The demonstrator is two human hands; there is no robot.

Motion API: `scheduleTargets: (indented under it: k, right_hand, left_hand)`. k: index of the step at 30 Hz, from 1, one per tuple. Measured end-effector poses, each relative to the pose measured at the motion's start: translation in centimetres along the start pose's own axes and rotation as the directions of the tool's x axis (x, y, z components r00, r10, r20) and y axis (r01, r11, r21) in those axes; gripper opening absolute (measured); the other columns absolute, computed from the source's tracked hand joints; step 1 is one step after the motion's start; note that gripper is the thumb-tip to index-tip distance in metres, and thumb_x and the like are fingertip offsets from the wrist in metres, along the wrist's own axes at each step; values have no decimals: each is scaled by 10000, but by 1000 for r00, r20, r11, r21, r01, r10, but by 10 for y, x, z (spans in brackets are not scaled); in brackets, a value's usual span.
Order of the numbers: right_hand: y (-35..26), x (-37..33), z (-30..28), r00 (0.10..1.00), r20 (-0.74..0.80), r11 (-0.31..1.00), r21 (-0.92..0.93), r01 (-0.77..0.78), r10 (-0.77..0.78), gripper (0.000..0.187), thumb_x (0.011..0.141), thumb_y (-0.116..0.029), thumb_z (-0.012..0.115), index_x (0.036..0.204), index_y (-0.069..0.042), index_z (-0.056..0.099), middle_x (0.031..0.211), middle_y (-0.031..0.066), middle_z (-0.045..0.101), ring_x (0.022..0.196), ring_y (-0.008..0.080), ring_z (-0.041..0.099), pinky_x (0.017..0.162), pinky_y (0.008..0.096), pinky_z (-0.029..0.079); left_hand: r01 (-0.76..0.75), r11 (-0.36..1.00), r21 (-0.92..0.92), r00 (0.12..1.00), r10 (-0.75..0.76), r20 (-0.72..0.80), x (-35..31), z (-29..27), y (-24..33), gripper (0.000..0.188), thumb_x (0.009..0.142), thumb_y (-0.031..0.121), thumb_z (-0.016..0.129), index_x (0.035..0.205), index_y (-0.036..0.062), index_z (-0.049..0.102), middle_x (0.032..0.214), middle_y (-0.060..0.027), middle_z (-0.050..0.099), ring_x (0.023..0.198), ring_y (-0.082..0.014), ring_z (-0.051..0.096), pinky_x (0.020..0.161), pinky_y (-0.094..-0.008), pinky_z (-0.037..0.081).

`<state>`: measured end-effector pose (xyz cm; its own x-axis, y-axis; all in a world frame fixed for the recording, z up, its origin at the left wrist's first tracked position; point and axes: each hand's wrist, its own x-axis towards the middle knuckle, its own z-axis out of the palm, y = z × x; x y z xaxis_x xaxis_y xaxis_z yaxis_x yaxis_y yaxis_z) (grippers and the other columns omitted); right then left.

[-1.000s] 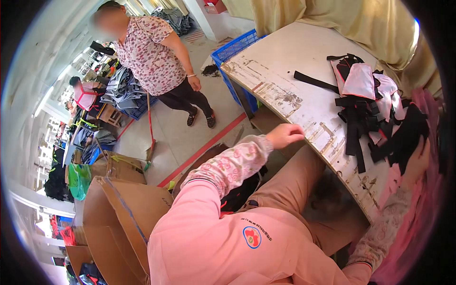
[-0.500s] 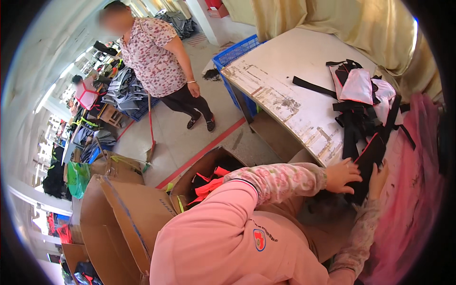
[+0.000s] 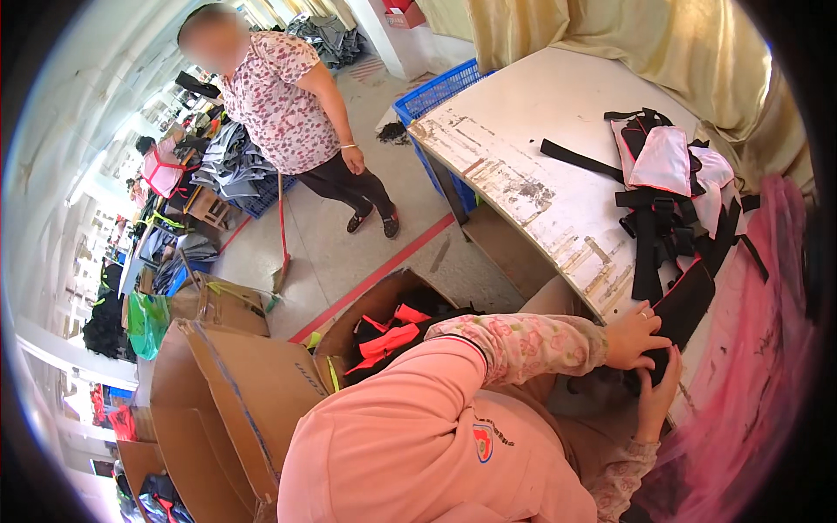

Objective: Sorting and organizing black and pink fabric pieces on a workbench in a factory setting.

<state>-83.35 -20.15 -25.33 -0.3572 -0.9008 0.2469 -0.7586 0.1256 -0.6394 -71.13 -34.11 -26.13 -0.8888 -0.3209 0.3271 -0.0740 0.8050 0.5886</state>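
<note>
A black padded fabric band [image 3: 689, 301] with a thin red edge extends over the near edge of the white table. My left hand [image 3: 635, 338], with a ring on one finger, is bent and closed on the band's near end. My right hand [image 3: 660, 394] grips the same end from below, its fingertips close to the left hand's. Part of that end is hidden behind my fingers. Farther up the table, the band runs into a bundle of black straps and buckles [image 3: 658, 218] with white and pink fabric panels [image 3: 661, 161].
Pink sheer fabric [image 3: 758, 349] drapes along the table's right side. To my left stand open cardboard boxes [image 3: 235, 383], one holding black and red-orange pieces [image 3: 392, 336]. A blue crate [image 3: 440, 91] is behind the table [image 3: 488, 148]. A person [image 3: 288, 113] stands nearby by a red-handled broom [image 3: 282, 227].
Both hands have moved down toward me along the black band. Their fingers, more spread before, have closed together at its near end. The band's near end now bends at the table edge.
</note>
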Motion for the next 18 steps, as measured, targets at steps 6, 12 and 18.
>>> scheduleTargets:
  k: [6, 12, 18]
  right_hand:
    - [-7, -4, 3, 994, 101, 999, 12, 38, -39, 648, 739, -10, 637, 1328, 7, 365, 1399, 190, 357, 1301, 339, 335, 1061, 386, 274]
    - [-7, -11, 9, 1000, 26, 998, -59, 1, 0, 467, 789, 19, 558, 1244, 29, 454, 1374, 189, 399, 1283, 335, 367, 1041, 381, 303]
    - [-2, -8, 24, 990, -134, 999, 21, -36, 39, 220, 839, 14, 513, 1053, 52, 547, 1281, 199, 476, 1206, 336, 437, 985, 393, 345]
  left_hand:
    - [-152, 982, 116, 982, 164, -95, -9, 22, -15, 667, 662, 482, 706, 1177, 92, 542, 1379, -170, 357, 1341, -367, 225, 1060, -601, 143]
    - [-169, 986, -6, 985, 169, 24, -11, 9, -16, 611, 651, 396, 743, 1152, 103, 550, 1415, -164, 331, 1361, -356, 198, 1056, -596, 160]
    - [-168, 985, 38, 962, 172, -209, -7, 32, -24, 247, 705, 213, 712, 909, 94, 641, 1277, -82, 513, 1241, -297, 391, 1003, -482, 297]
